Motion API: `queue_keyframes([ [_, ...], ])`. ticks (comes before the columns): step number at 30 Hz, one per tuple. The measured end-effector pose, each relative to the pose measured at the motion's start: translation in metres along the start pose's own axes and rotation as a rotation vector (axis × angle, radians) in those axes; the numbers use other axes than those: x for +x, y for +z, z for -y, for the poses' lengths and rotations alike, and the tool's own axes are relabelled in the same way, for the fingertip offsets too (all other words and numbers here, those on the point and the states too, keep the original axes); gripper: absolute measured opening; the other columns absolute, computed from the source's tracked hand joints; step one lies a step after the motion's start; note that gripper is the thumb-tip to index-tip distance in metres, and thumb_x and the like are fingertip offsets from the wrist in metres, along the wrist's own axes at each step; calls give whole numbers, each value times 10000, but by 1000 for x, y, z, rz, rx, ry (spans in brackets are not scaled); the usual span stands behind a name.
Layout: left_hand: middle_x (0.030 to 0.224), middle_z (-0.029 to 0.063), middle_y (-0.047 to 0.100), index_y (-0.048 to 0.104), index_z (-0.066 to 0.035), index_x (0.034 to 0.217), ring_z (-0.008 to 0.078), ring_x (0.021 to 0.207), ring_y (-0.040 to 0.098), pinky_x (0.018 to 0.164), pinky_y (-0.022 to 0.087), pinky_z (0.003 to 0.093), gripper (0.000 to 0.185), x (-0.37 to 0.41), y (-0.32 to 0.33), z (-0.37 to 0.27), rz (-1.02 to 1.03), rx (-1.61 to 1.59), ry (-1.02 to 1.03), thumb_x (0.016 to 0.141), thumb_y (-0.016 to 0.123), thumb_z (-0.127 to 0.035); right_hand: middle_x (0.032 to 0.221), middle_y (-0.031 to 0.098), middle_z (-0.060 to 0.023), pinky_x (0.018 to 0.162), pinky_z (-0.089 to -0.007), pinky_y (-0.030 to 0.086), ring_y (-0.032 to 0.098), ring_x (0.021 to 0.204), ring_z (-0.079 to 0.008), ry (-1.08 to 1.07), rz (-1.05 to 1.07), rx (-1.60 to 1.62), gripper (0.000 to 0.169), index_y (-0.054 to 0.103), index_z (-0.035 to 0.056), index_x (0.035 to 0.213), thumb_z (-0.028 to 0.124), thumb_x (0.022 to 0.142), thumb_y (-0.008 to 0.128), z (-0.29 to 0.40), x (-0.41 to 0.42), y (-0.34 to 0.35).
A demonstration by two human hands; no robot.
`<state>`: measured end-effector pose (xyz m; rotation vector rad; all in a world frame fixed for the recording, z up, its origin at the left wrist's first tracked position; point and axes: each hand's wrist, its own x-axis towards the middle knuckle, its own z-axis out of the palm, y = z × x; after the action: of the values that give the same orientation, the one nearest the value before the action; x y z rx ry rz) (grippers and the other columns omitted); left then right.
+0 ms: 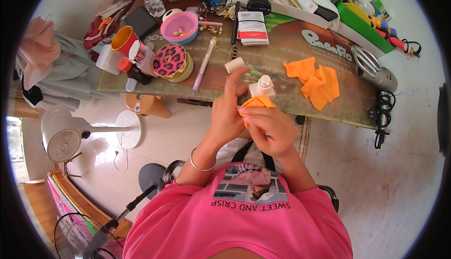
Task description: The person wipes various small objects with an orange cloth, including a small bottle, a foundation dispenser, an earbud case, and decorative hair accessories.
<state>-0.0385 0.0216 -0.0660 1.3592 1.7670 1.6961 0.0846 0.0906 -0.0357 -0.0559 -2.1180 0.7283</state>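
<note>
My right hand [273, 128] pinches a bunched orange cloth [259, 101] between thumb and fingers, against the side of my left hand [227, 116]. The left hand has its index finger stretched forward, the tip close to a beige cylindrical cap [234, 65] lying on the desk. It appears to hold nothing, though part of it is hidden by the cloth. Just beyond the cloth stands a square pump bottle [262, 88] with its beige pump uncovered. More orange cloth pieces [313, 82] lie crumpled to the right.
On the glass-topped desk [218, 86], a pen [205, 65], a leopard-print compact [171, 61], a dark bottle with red cap [135, 71] and a pink bowl [179, 26] stand leftward. Scissors [366, 61] stand in a grey holder at right. Open boxes of cosmetics [285, 8] line the back.
</note>
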Motion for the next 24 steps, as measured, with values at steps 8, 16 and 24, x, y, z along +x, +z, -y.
queue_keyframes([
  [8, 1056, 127, 662, 297, -30, 1341, 160, 940, 628, 833, 481, 282, 619, -11, -34, -22, -137, -544, -239, 852, 665, -126, 1115, 590, -130, 766, -333, 495, 602, 933, -257, 519, -319, -746, 317, 573, 43, 1145, 155, 854, 631, -39, 31, -70],
  [16, 1077, 131, 654, 296, -2, 1337, 159, 967, 619, 834, 493, 290, 638, -15, -44, -26, -128, -229, -144, 844, 684, -120, 1140, 575, -59, 822, -336, 488, 537, 1058, -240, 57, 398, -575, 455, 589, 119, 1204, 49, 756, 555, -46, 61, 23],
  [24, 919, 150, 667, 422, -3, 1172, 215, 856, 656, 754, 493, 286, 494, -12, -35, -19, -121, 46, -54, 790, 727, -80, 1041, 642, -50, 731, -253, 477, 605, 868, -155, 432, -173, 574, 425, 609, 124, 1182, 15, 776, 667, -24, 59, -9],
])
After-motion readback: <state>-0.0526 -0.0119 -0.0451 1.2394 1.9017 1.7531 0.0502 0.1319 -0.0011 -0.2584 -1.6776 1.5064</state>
